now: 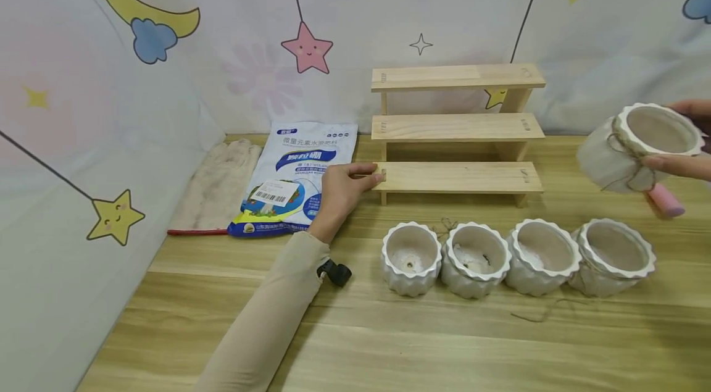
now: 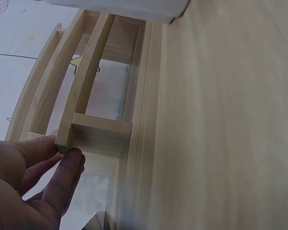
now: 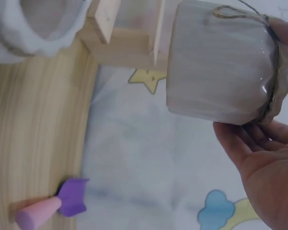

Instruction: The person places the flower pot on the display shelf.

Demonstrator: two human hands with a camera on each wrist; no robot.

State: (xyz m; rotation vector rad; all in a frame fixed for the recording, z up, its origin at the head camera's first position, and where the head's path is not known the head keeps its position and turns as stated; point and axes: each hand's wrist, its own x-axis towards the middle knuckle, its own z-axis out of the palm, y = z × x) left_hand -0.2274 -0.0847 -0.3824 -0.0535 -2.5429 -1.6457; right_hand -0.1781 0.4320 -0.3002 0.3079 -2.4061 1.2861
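A three-tier wooden plant stand point(image 1: 455, 177) stands at the back of the table. My left hand point(image 1: 347, 189) pinches the left end of its lowest shelf between thumb and fingers; the left wrist view shows the same pinch on the board's corner point(image 2: 67, 136). On the right, my right hand point(image 1: 686, 163) holds a white ceramic flower pot point(image 1: 616, 160) with twine tied below its scalloped rim. That pot is tilted and raised above the table. In the right wrist view, thumb and fingers grip the pot point(image 3: 221, 67) near its rim from opposite sides.
Several more white pots point(image 1: 411, 259) stand in a row before the stand. A fertilizer bag point(image 1: 302, 176) and a cloth-like mat point(image 1: 213, 188) lie on the left. Behind the raised pot lies a small shovel with a pink handle point(image 1: 665, 200) and purple blade point(image 3: 73, 197). Loose twine point(image 1: 530, 318) lies in front.
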